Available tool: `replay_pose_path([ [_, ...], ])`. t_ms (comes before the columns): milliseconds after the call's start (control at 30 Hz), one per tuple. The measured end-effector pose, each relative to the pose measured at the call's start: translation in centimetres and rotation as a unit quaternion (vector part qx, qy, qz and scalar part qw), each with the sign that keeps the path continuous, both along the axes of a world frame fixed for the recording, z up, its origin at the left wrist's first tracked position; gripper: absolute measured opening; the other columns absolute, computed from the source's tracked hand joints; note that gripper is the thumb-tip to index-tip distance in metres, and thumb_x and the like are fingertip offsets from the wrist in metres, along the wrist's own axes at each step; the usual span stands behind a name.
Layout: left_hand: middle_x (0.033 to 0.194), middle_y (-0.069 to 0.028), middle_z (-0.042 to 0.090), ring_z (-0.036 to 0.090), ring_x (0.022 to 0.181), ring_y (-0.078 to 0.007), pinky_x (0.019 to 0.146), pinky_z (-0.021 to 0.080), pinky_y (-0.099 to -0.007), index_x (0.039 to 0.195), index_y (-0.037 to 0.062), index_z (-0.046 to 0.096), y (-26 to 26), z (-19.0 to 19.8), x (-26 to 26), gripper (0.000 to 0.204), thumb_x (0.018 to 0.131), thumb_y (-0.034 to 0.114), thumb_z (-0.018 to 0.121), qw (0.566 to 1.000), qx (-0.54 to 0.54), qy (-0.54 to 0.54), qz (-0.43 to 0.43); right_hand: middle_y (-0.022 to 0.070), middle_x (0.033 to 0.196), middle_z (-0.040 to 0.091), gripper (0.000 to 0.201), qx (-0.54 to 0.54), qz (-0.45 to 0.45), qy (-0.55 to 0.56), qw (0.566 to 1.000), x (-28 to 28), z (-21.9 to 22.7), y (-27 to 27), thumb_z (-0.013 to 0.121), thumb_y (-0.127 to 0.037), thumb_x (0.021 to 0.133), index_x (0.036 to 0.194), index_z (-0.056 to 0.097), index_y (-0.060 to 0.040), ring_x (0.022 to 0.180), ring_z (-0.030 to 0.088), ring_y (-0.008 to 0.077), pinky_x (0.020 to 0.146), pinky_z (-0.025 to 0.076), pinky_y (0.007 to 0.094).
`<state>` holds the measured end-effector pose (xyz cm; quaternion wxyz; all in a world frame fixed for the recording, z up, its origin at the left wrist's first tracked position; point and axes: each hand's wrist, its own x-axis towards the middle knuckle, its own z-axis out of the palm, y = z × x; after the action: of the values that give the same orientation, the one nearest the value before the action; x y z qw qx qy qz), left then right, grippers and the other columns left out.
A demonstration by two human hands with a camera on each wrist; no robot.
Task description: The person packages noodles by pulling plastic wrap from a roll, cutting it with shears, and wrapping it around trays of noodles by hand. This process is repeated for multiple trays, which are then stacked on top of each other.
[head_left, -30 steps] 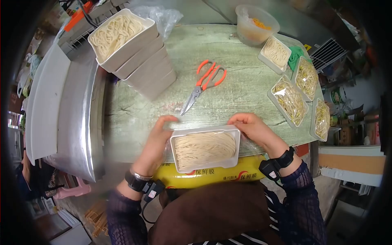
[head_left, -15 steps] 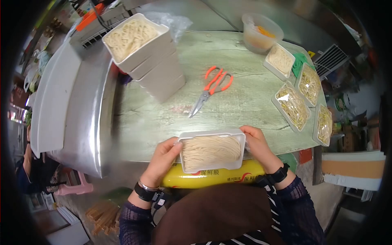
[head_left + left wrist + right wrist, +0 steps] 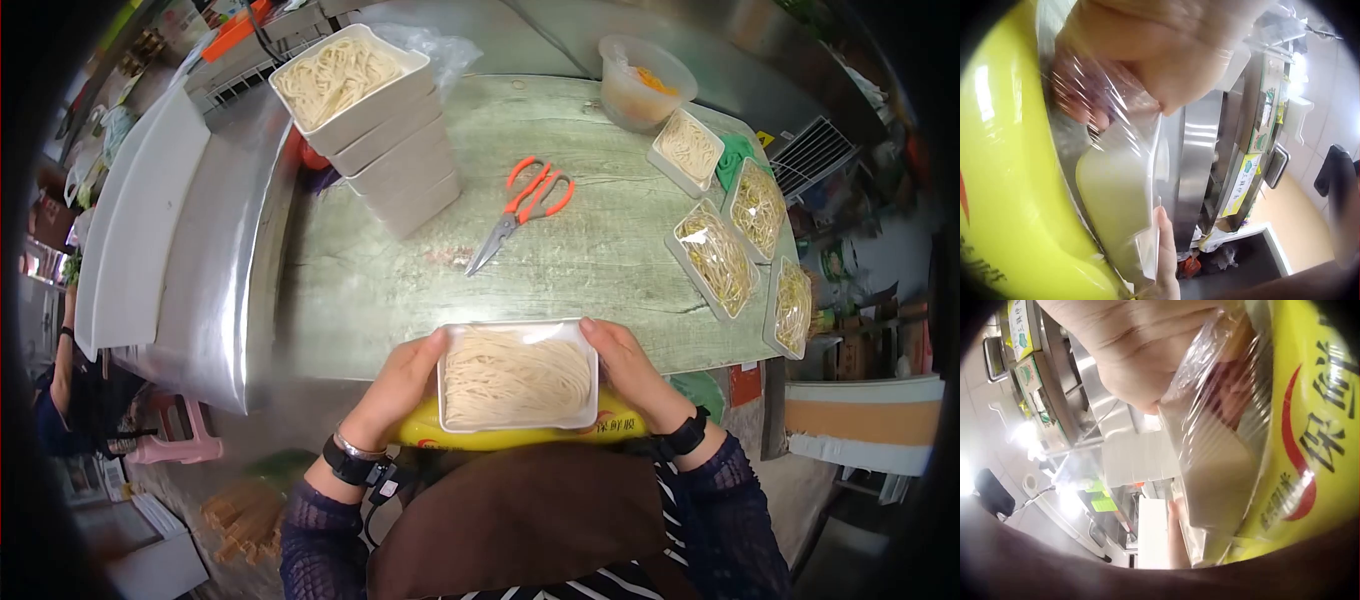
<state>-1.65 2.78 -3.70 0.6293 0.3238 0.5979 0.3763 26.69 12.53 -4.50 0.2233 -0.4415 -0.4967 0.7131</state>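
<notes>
A white tray of noodles is held between both hands at the table's near edge in the head view. The left hand grips its left end, thumb on the rim; the right hand grips the right end the same way. In the left wrist view, clear film stretches under the left hand along the tray's side. The right wrist view has film between the right hand and the tray, fingers partly hidden behind it. Below the tray lies a yellow printed roll.
Orange-handled scissors lie mid-table. Stacked white containers, the top one full of noodles, stand at the back left. On the right are a wrapped noodle tray, several sprout trays and a plastic tub. A metal counter adjoins the left.
Both hands have drawn in around the tray's ends, thumbs now on its rim. The tray is tilted differently, and its far rim flap no longer shows. The head view has shifted slightly.
</notes>
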Motion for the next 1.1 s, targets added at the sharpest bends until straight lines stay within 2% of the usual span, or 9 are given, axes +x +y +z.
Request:
replay_pose_path([
  [167, 0.115, -0.0086, 0.066, 0.06, 0.103, -0.0149, 0.093, 0.046, -0.0302, 0.123, -0.0043, 0.06, -2.4, 2.3, 0.0, 0.057, 0.105, 0.043, 0.034, 0.999, -0.02, -0.006, -0.045, 0.0099, 0.099, 0.067, 0.043, -0.095, 0.0, 0.067, 0.993, 0.4, 3.7, -2.0, 0.046, -0.033, 0.102, 0.111, 0.062, 0.0056, 0.089, 0.062, 0.0147, 0.079, 0.05, 0.0296],
  [300, 0.107, -0.005, 0.064, 0.055, 0.096, -0.0128, 0.09, 0.045, -0.0295, 0.115, 0.0031, 0.063, -2.9, 0.7, -0.6, 0.054, 0.104, 0.047, 0.033, 0.992, -0.019, -0.124, -0.029, 0.0158, 0.111, 0.067, 0.046, -0.085, 0.011, 0.109, 0.99, 0.8, 3.4, -3.2, 0.044, -0.031, 0.101, 0.117, 0.06, 0.01, 0.099, 0.065, 0.0197, 0.087, 0.051, 0.032],
  [367, 0.102, -0.0094, 0.069, 0.066, 0.084, -0.0261, 0.079, 0.052, -0.0363, 0.109, 0.0026, 0.063, -2.9, -1.9, 0.0, 0.027, 0.092, 0.024, 0.059, 0.973, 0.188, 0.086, -0.101, 0.0182, 0.115, 0.066, 0.047, -0.071, 0.045, 0.112, 0.99, 1.7, 2.6, -2.6, 0.046, -0.035, 0.1, 0.12, 0.057, 0.0054, 0.103, 0.065, 0.0257, 0.092, 0.051, 0.0374],
  [467, 0.101, -0.0171, 0.069, 0.065, 0.085, -0.034, 0.08, 0.051, -0.039, 0.108, 0.0021, 0.064, -3.1, -5.0, 1.1, 0.028, 0.087, 0.02, 0.064, 0.909, 0.293, 0.255, -0.149, 0.0183, 0.116, 0.065, 0.051, -0.122, 0.022, 0.129, 0.984, 1.3, 5.0, -3.1, 0.048, -0.041, 0.098, 0.12, 0.057, 0.0043, 0.104, 0.065, 0.0266, 0.092, 0.051, 0.0383],
  [567, 0.097, -0.0224, 0.067, 0.065, 0.087, -0.0347, 0.077, 0.052, -0.0369, 0.105, 0.0013, 0.064, -3.5, -2.7, 1.7, 0.026, 0.087, 0.02, 0.062, 0.905, 0.22, 0.351, -0.094, 0.0171, 0.113, 0.065, 0.054, -0.055, 0.013, 0.112, 0.992, 2.0, 5.6, -3.0, 0.048, -0.045, 0.096, 0.118, 0.058, 0.0035, 0.103, 0.065, 0.0256, 0.091, 0.051, 0.0371],
  [700, 0.1, -0.0121, 0.069, 0.065, 0.091, -0.0195, 0.078, 0.052, -0.0328, 0.11, -0.0003, 0.064, -0.9, 3.5, -2.8, 0.032, 0.098, 0.028, 0.054, 0.955, 0.203, 0.205, -0.063, 0.01, 0.098, 0.067, 0.033, -0.024, 0.042, -0.005, 0.999, 1.1, 10.5, -5.0, 0.051, -0.024, 0.101, 0.109, 0.065, 0.0051, 0.088, 0.061, 0.0173, 0.077, 0.048, 0.0313],
  [800, 0.104, -0.0094, 0.068, 0.063, 0.094, -0.0167, 0.082, 0.051, -0.0317, 0.112, -0.0029, 0.064, 0.1, 8.5, -1.9, 0.034, 0.099, 0.027, 0.053, 0.952, 0.263, 0.029, -0.151, 0.012, 0.106, 0.066, 0.047, 0.026, 0.089, -0.049, 0.995, 0.4, 10.9, -5.6, 0.042, -0.033, 0.103, 0.113, 0.061, 0.0087, 0.096, 0.061, 0.0195, 0.084, 0.047, 0.0314],
  [900, 0.105, -0.0095, 0.068, 0.063, 0.093, -0.0149, 0.082, 0.05, -0.0305, 0.111, -0.005, 0.065, 0.8, 8.6, 1.1, 0.033, 0.098, 0.023, 0.053, 0.91, 0.278, 0.011, -0.307, 0.0111, 0.108, 0.065, 0.042, 0.065, 0.144, -0.088, 0.983, 0.0, 12.0, -5.2, 0.044, -0.03, 0.103, 0.116, 0.061, 0.0053, 0.096, 0.06, 0.0196, 0.085, 0.047, 0.0325],
  [1100, 0.117, -0.0076, 0.065, 0.057, 0.108, -0.0128, 0.095, 0.045, -0.0285, 0.125, -0.0035, 0.059, 0.2, 9.3, 1.4, 0.033, 0.099, 0.017, 0.053, 0.921, 0.186, -0.052, -0.337, 0.0083, 0.096, 0.066, 0.039, 0.18, 0.155, 0.011, 0.971, 1.7, 8.1, -4.3, 0.046, -0.031, 0.1, 0.109, 0.063, 0.0016, 0.085, 0.061, 0.0155, 0.073, 0.048, 0.03],
])
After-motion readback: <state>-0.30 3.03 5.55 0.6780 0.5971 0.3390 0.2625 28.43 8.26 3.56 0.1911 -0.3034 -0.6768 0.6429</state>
